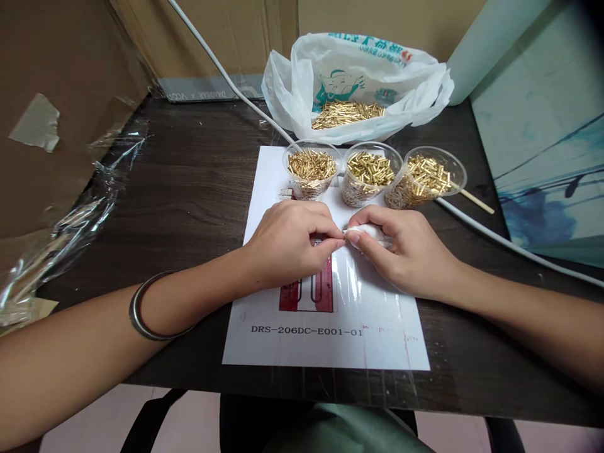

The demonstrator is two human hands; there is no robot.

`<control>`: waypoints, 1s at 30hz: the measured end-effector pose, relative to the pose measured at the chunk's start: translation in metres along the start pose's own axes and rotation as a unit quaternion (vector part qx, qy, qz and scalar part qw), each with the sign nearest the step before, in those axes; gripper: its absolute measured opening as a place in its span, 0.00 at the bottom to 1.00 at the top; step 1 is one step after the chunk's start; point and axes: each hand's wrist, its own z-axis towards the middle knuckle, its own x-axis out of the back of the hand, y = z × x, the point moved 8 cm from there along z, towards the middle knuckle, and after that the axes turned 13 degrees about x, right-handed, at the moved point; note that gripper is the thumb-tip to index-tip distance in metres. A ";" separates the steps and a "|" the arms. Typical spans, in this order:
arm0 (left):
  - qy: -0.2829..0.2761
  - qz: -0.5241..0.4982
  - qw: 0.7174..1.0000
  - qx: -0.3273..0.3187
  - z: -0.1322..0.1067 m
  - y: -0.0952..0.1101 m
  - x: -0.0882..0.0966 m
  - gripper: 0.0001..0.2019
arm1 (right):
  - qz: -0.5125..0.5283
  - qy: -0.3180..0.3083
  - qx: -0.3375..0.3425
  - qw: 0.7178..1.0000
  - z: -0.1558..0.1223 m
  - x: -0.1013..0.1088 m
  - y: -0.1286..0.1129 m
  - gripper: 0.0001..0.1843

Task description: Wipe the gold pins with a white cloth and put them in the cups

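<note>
My left hand [299, 242] is closed in a pinch, thumb against forefinger; whatever sits between the tips is too small to make out. Just right of it, my right hand [408, 248] grips a crumpled white tissue or cloth [374, 233] between thumb and fingers. The fingertips of both hands nearly meet above a printed sheet [325, 349] with a red drawing [323, 289]. Behind the hands stand three clear plastic cups, the left cup [312, 171], the middle cup [370, 173] and the right cup [425, 177], all holding small gold-coloured metal pins or tubes.
A white plastic bag [419, 104] with more gold pieces lies open behind the cups. A thin wooden stick [476, 201] and a white cable [528, 251] are at the right. Cardboard [70, 75] and crumpled clear film [89, 214] border the dark table [189, 170] on the left.
</note>
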 end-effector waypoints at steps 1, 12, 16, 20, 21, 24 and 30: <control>0.001 0.000 1.000 -0.003 0.000 0.000 0.000 0.06 | 0.000 0.002 0.000 1.000 0.000 0.000 0.000 0.10; 0.002 -0.005 1.000 -0.013 0.000 0.000 0.000 0.05 | -0.005 0.007 0.010 1.000 0.002 0.001 -0.001 0.09; -0.003 -0.006 1.000 -0.014 0.001 0.000 0.000 0.06 | -0.029 0.005 0.016 0.999 0.001 0.000 -0.003 0.09; -0.005 0.001 1.000 -0.010 0.001 0.000 -0.001 0.06 | -0.048 0.008 0.022 0.999 0.000 0.001 -0.005 0.09; -0.004 0.003 1.000 -0.010 0.001 0.000 -0.001 0.06 | -0.049 0.008 0.021 0.999 0.000 0.001 -0.005 0.09; 0.001 0.008 1.000 -0.015 0.000 0.001 -0.001 0.06 | -0.052 0.008 0.018 0.998 0.000 0.001 -0.005 0.10; 0.009 0.010 1.000 -0.014 0.000 0.001 0.000 0.07 | -0.052 0.015 0.015 0.998 0.000 0.001 -0.005 0.10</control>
